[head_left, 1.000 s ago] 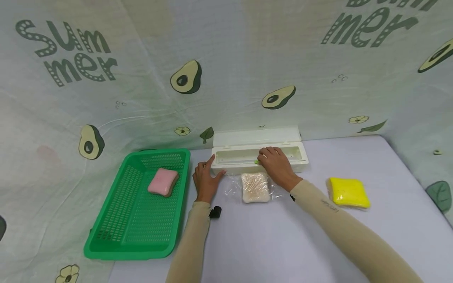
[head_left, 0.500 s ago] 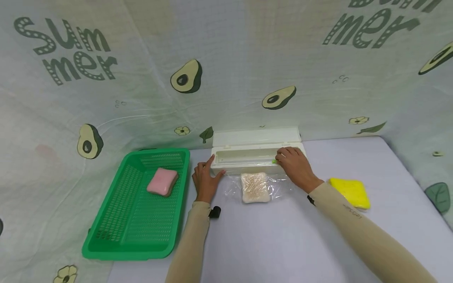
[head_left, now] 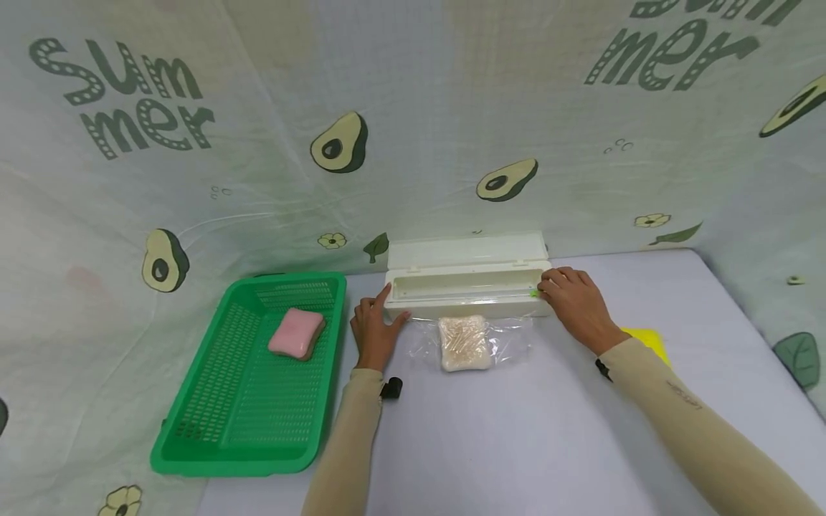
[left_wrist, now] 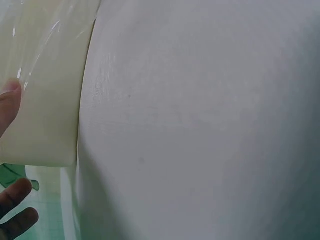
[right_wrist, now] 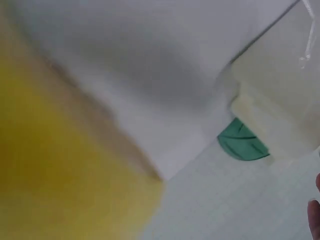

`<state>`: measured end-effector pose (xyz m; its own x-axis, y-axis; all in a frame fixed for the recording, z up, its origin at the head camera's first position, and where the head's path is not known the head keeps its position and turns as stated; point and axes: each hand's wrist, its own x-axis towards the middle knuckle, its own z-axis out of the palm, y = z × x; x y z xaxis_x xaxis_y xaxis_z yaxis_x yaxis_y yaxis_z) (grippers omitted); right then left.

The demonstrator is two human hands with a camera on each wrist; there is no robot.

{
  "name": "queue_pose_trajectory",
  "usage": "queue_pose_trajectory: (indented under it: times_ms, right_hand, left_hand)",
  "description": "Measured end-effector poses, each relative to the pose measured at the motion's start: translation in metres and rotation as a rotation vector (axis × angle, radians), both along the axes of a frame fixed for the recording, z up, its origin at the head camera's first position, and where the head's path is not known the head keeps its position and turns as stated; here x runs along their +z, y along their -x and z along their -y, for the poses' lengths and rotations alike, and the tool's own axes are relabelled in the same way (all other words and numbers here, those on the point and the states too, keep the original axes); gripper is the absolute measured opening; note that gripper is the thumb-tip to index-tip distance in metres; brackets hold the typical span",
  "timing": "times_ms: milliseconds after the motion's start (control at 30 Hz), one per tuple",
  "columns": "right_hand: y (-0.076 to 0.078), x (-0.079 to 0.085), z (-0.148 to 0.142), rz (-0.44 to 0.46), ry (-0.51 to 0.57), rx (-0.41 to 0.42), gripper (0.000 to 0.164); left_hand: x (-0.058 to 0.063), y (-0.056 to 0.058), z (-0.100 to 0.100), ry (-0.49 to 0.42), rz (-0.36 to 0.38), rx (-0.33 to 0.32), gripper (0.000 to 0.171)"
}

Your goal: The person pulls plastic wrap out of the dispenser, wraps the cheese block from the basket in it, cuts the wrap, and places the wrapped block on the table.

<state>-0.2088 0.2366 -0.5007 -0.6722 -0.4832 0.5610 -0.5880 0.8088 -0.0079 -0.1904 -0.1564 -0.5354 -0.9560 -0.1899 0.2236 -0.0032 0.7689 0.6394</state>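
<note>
A white cling film dispenser (head_left: 464, 309) stands at the back of the table with its lid raised. My left hand (head_left: 376, 331) grips its left end; in the left wrist view the thumb (left_wrist: 9, 106) presses film on the front face (left_wrist: 45, 130). At the right end, my right hand (head_left: 579, 309) pinches the small green slide cutter (head_left: 534, 293) on the front edge. Clear cling film (head_left: 513, 342) spreads in front of the box, over a pale bread-slice-shaped block (head_left: 464, 344). Only fingertips (right_wrist: 314, 217) of the right hand show in its wrist view.
To the left stands a green perforated basket (head_left: 232, 466) holding a pink bread-slice-shaped block (head_left: 297, 332). A yellow block (head_left: 648, 340) lies on the right, partly behind my right forearm; it looms blurred in the right wrist view. A printed cloth (head_left: 413, 143) hangs close behind the dispenser.
My right hand has slid rightward along the dispenser's front edge with the green cutter, from the middle to the right end. The left hand has stayed in place. The forearm now covers more of the yellow block.
</note>
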Motion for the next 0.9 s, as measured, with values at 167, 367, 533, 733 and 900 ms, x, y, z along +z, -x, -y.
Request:
queue_pose_trajectory:
  times_ms: [167, 367, 533, 733, 900]
  right_hand:
    - [-0.004, -0.005, -0.018, -0.007, 0.031, -0.021, 0.021]
    - [-0.009, 0.000, -0.020, 0.017, 0.038, -0.071, 0.018]
    - [-0.017, 0.008, -0.005, 0.120, 0.067, -0.148, 0.022]
    - [-0.026, 0.010, 0.026, 0.267, 0.114, -0.118, 0.048]
    - [-0.022, 0.004, 0.041, 0.273, 0.096, -0.084, 0.047]
  left_hand:
    - [0.003, -0.002, 0.003, 0.001, -0.028, -0.004, 0.076]
    - [0.007, -0.003, 0.004, -0.019, -0.019, -0.030, 0.075]
    - [0.010, -0.005, 0.004, -0.046, 0.015, -0.059, 0.078]
    - [0.009, -0.009, 0.000, -0.117, -0.020, -0.087, 0.080]
    - [0.003, -0.012, -0.005, -0.146, -0.174, -0.138, 0.055]
